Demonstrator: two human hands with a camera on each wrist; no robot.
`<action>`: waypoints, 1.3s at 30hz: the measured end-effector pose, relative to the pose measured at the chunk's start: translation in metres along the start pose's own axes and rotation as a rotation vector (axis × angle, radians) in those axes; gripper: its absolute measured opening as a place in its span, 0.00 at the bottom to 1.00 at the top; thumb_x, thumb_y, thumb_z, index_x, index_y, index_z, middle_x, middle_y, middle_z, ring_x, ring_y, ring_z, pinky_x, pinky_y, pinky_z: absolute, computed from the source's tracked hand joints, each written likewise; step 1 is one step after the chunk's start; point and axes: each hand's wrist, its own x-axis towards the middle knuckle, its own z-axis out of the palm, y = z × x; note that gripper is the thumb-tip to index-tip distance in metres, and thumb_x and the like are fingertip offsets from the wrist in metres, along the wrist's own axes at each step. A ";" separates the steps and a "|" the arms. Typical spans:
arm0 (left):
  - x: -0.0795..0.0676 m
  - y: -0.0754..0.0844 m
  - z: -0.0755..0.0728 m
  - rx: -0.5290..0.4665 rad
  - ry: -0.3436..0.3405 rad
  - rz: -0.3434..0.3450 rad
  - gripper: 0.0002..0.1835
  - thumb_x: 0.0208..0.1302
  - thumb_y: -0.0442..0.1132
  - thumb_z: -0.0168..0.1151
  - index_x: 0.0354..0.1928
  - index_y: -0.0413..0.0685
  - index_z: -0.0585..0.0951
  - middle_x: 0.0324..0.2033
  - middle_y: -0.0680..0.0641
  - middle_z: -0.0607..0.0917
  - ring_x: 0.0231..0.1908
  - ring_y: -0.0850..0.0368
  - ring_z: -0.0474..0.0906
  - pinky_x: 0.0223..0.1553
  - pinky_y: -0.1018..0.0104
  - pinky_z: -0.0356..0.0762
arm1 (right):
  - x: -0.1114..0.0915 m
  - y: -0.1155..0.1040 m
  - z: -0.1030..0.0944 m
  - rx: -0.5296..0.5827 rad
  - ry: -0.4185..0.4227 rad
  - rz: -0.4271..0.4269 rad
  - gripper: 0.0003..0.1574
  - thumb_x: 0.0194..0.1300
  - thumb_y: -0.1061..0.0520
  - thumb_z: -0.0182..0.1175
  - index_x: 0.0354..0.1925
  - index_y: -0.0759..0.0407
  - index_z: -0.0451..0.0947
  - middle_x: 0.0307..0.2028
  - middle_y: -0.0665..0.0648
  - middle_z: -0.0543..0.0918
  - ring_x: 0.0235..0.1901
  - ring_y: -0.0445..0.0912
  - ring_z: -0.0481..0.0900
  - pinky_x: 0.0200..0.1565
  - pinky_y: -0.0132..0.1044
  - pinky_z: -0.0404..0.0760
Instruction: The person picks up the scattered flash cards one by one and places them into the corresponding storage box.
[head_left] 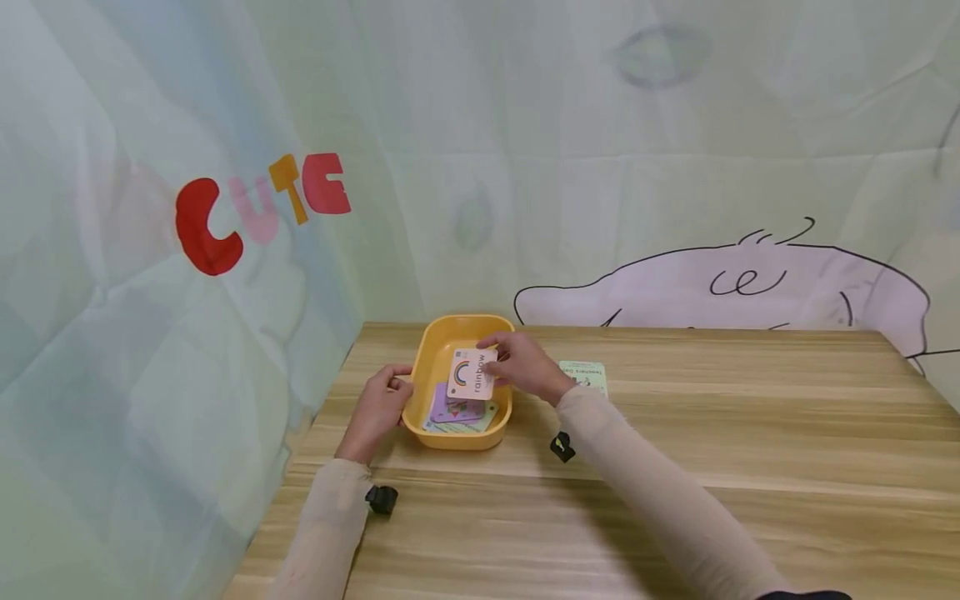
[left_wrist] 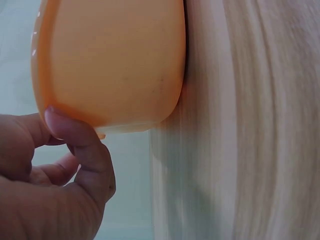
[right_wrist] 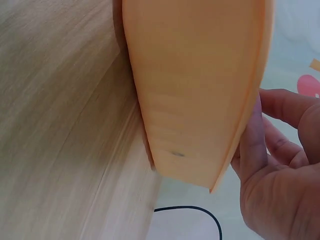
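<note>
A yellow plastic bin (head_left: 457, 442) stands on the wooden table. My left hand (head_left: 380, 407) pinches its left rim, with the thumb (left_wrist: 75, 132) on the outer side. Over the bin's opening, my right hand (head_left: 529, 367) holds a pale pink flash card (head_left: 462, 385) printed with a rainbow and the word "rainbow". Below that card a purple card (head_left: 448, 412) lies in the bin, on top of pale green card edges (head_left: 481, 424). In the right wrist view the bin wall (right_wrist: 195, 90) hides the card, while the right hand's fingers show beside the rim.
On the table right of the bin lies a green card (head_left: 594, 372) with "Teachers Day" lettering, partly covered by the right forearm. A fabric backdrop (head_left: 420, 208) with "CUTE" letters rises along the left and back table edges. Black wrist devices (head_left: 383, 500) sit on both sleeves.
</note>
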 end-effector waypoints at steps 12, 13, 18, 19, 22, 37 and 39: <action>0.002 0.001 0.000 -0.010 0.000 0.003 0.20 0.74 0.37 0.51 0.66 0.45 0.73 0.41 0.42 0.74 0.26 0.54 0.73 0.24 0.68 0.76 | 0.000 0.001 0.004 -0.061 0.047 -0.004 0.22 0.66 0.64 0.66 0.58 0.64 0.80 0.40 0.60 0.82 0.38 0.48 0.83 0.43 0.39 0.87; 0.002 0.001 -0.001 -0.011 0.000 0.003 0.20 0.74 0.37 0.50 0.65 0.45 0.73 0.41 0.42 0.74 0.26 0.54 0.73 0.23 0.68 0.76 | 0.000 0.001 0.004 -0.062 0.050 -0.002 0.22 0.66 0.64 0.66 0.58 0.64 0.80 0.40 0.60 0.81 0.38 0.48 0.82 0.43 0.38 0.87; 0.002 0.000 -0.002 -0.008 0.002 -0.006 0.20 0.74 0.36 0.50 0.65 0.45 0.73 0.40 0.42 0.74 0.25 0.54 0.73 0.24 0.67 0.76 | 0.000 0.004 0.005 -0.076 0.061 0.012 0.21 0.65 0.62 0.68 0.56 0.61 0.81 0.40 0.58 0.81 0.39 0.48 0.82 0.42 0.34 0.85; 0.001 0.000 -0.002 -0.006 0.003 -0.007 0.20 0.74 0.36 0.50 0.65 0.45 0.73 0.40 0.42 0.74 0.25 0.54 0.73 0.24 0.67 0.76 | 0.000 0.005 0.005 -0.077 0.059 0.015 0.21 0.65 0.61 0.68 0.57 0.61 0.81 0.40 0.58 0.81 0.39 0.48 0.82 0.42 0.34 0.85; 0.001 0.000 -0.001 -0.004 0.003 -0.005 0.20 0.74 0.37 0.50 0.65 0.45 0.73 0.41 0.42 0.74 0.26 0.54 0.73 0.23 0.68 0.76 | 0.000 0.006 0.004 -0.097 0.060 0.023 0.23 0.65 0.59 0.69 0.57 0.60 0.81 0.40 0.58 0.81 0.39 0.48 0.81 0.41 0.34 0.84; 0.001 -0.002 -0.001 -0.003 -0.008 0.015 0.20 0.75 0.37 0.50 0.66 0.44 0.73 0.41 0.42 0.74 0.26 0.55 0.73 0.23 0.68 0.77 | 0.000 0.011 0.003 -0.134 0.057 0.029 0.30 0.63 0.50 0.72 0.60 0.59 0.80 0.37 0.56 0.79 0.37 0.47 0.79 0.38 0.32 0.79; 0.001 -0.002 -0.001 -0.003 -0.009 0.016 0.20 0.75 0.37 0.50 0.66 0.44 0.73 0.41 0.42 0.74 0.26 0.55 0.74 0.23 0.69 0.76 | 0.000 0.011 0.003 -0.136 0.057 0.027 0.31 0.62 0.48 0.72 0.60 0.59 0.80 0.37 0.55 0.79 0.36 0.47 0.78 0.38 0.33 0.79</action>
